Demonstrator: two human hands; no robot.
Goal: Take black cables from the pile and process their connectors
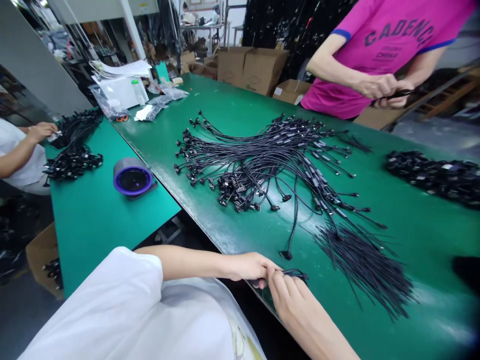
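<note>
Left hand (248, 266), right hand (290, 296) pinch a black cable (295, 273) — cable heap (262, 165) beyond.

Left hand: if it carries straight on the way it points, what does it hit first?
The left hand points right, at the black cable and the right hand just past its fingertips. One of those two comes first; depth is unclear from this angle, so I can't tell which.

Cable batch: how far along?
Looks done: the tight pile of black cables on the right of the green bench. In hand: a short black cable pinched between left hand and right hand. Left: the large loose heap of black cables mid-bench; exact count can't be told.
</note>
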